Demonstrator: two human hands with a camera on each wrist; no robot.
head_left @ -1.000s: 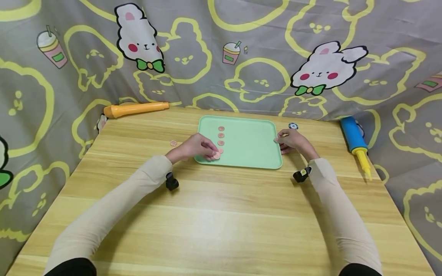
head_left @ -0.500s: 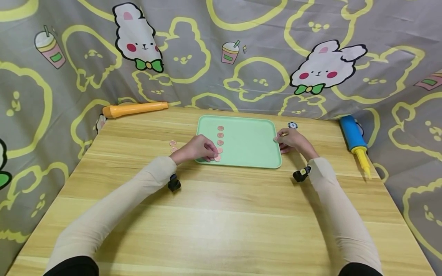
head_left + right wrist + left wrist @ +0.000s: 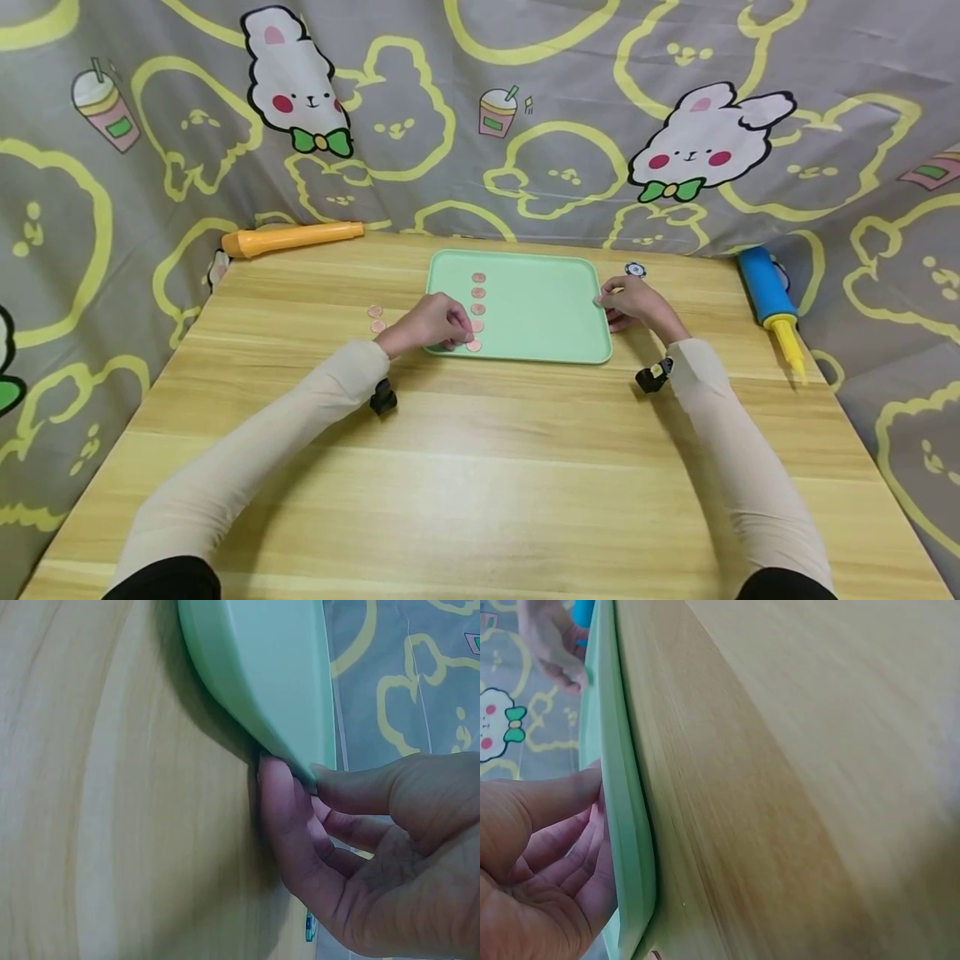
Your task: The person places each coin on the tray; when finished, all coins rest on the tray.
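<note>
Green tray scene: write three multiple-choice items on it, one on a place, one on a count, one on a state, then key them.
1. Where does the blue pump lie?
A. at the table's right edge
B. on the tray
C. beside the orange tube

2. How many coins show in the row on the green tray?
A. two
B. five
C. nine

3. What is the right hand doing?
A. lying flat on the table
B. pinching the tray's right rim
C. holding the pump

Answers: 1 A, the head view shows it by the table's right edge; 2 B, five discs line up; 3 B, the right wrist view shows thumb and finger closed on the rim.
</note>
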